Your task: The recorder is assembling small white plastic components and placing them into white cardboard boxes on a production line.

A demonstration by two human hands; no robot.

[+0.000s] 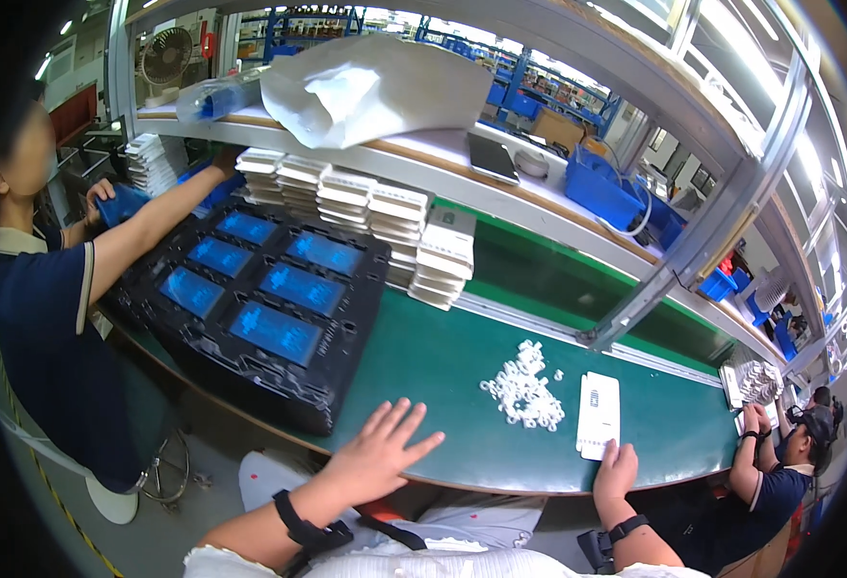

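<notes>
My left hand [382,450] hovers flat with fingers spread over the near edge of the green workbench [443,366], just right of a black tray [260,308]; it holds nothing. My right hand [616,470] rests at the bench's front edge with fingers curled, touching the near end of a flat white plastic part [599,412]. A pile of small white plastic pieces [524,387] lies between my hands, a little farther back. The black tray holds several blue rectangular pieces [274,329] in its pockets.
Stacks of white flat parts [385,217] stand behind the tray. A person on the left reaches an arm [149,226] over the tray. Another person [780,472] works at the right. The shelf above holds a white bag [370,87] and blue bins [601,188].
</notes>
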